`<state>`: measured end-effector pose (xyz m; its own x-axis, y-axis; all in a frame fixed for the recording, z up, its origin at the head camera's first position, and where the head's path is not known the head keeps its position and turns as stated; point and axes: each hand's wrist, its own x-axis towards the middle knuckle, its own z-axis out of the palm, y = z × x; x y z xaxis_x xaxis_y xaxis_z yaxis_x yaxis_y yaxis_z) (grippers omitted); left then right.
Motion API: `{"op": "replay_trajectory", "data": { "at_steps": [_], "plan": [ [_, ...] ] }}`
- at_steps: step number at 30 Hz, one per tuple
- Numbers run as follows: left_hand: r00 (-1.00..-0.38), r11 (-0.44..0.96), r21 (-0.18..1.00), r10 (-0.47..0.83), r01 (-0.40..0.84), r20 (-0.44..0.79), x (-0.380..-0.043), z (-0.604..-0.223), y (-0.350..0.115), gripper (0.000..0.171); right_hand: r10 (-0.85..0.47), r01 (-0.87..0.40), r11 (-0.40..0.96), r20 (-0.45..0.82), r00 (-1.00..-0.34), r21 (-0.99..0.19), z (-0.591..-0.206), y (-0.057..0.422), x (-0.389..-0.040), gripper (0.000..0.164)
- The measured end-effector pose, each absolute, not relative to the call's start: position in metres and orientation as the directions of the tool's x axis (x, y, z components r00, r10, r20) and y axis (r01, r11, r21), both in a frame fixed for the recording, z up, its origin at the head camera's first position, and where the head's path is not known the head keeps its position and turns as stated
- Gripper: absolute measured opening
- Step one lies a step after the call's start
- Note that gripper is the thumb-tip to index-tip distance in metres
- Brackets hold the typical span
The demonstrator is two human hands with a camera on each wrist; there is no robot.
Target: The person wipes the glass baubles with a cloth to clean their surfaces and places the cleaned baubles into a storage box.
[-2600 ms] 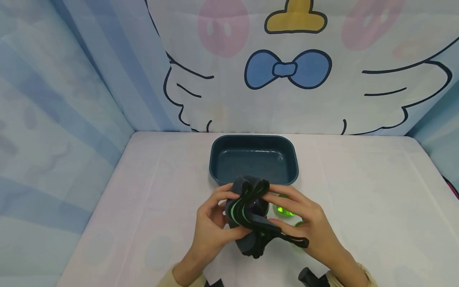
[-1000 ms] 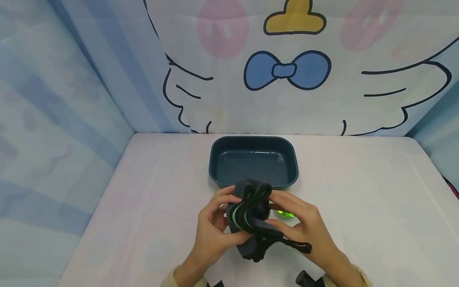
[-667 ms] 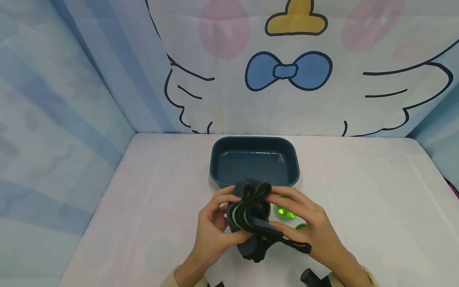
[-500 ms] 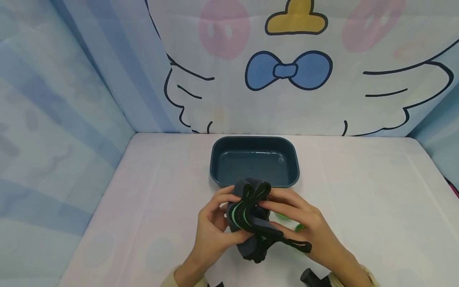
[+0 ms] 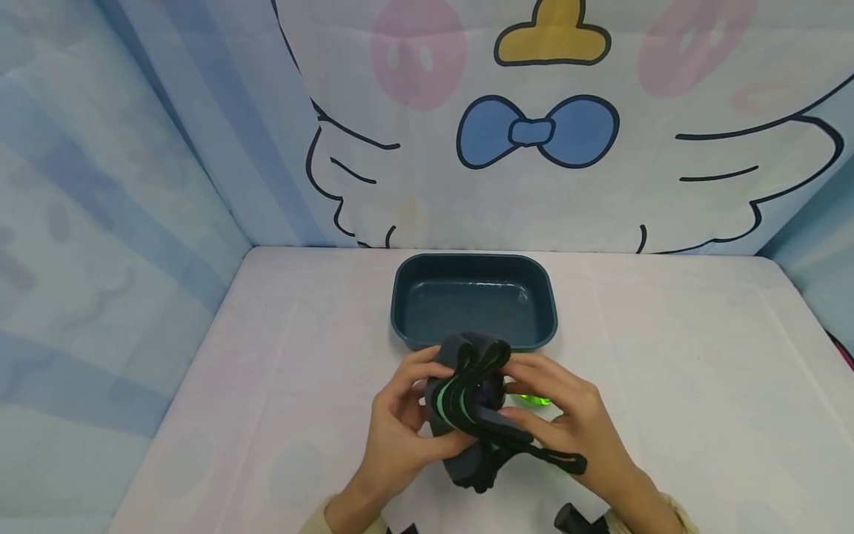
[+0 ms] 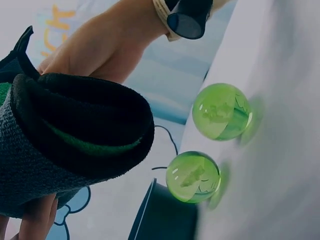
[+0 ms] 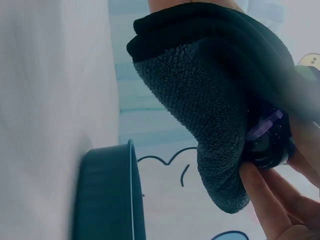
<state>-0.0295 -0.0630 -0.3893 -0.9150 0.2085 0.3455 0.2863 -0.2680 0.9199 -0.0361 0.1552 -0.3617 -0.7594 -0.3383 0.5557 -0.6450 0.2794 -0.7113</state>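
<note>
In the head view my left hand [image 5: 403, 419] holds a folded dark grey cloth [image 5: 460, 466] with black edging and green stripes, its thumb over the near side. My right hand [image 5: 570, 404] grips a dark see-through ball [image 5: 492, 389] tucked between the folds, with fingers above and thumb below. A purple shape shows inside that ball [image 7: 267, 137] in the right wrist view. On the table, a green see-through ball [image 6: 222, 111] and a second green ball [image 6: 193, 177] lie apart from both hands. The right hand mostly hides them from the head camera.
A dark teal basin [image 5: 474, 304] stands just beyond the hands, near the table's back edge. The white-covered table [image 5: 313, 356] meets a printed fabric wall [image 5: 534, 200] at the back. Another fabric wall [image 5: 120, 259] runs along the left.
The right hand's fingers have shifted back and forth on the dark ball, now standing slightly farther back from it. Cloth and left hand have moved slightly right and nearer.
</note>
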Motion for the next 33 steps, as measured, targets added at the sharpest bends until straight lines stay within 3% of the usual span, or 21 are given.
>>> {"op": "replay_trajectory", "data": {
  "at_steps": [5, 8, 15, 17, 19, 26, 33],
  "plan": [
    [-0.912, -0.295, 0.909, 0.198, 0.295, 0.36, -0.0309, -0.3899, -0.0625, 0.053, -0.335, -0.638, 0.291, 0.549, -0.766, -0.713, -0.3599, 0.1548, -0.0357, 0.057],
    [-0.913, -0.304, 0.907, 0.195, 0.291, 0.358, -0.0315, -0.3901, -0.0627, 0.053, -0.35, -0.648, 0.282, 0.553, -0.756, -0.707, -0.3598, 0.1573, -0.0359, 0.047],
    [-0.915, -0.334, 0.901, 0.195, 0.277, 0.354, -0.0325, -0.3903, -0.0642, 0.054, -0.421, -0.793, 0.167, 0.685, -0.595, -0.586, -0.3616, 0.157, -0.0418, 0.038],
    [-0.909, -0.334, 0.898, 0.203, 0.286, 0.365, -0.0323, -0.3902, -0.0649, 0.054, -0.416, -0.8, 0.159, 0.696, -0.585, -0.578, -0.362, 0.1561, -0.0425, 0.036],
    [-0.905, -0.329, 0.899, 0.211, 0.29, 0.369, -0.0321, -0.3898, -0.0654, 0.054, -0.405, -0.79, 0.179, 0.688, -0.602, -0.586, -0.3623, 0.1561, -0.0419, 0.037],
    [-0.889, -0.296, 0.897, 0.225, 0.329, 0.4, -0.0318, -0.3898, -0.0654, 0.053, -0.34, -0.649, 0.272, 0.559, -0.756, -0.711, -0.3624, 0.1551, -0.037, 0.045],
    [-0.919, -0.266, 0.921, 0.197, 0.286, 0.342, -0.0306, -0.3878, -0.0645, 0.053, -0.3, -0.626, 0.3, 0.552, -0.778, -0.72, -0.362, 0.1502, -0.0356, 0.056]
  ]
}}
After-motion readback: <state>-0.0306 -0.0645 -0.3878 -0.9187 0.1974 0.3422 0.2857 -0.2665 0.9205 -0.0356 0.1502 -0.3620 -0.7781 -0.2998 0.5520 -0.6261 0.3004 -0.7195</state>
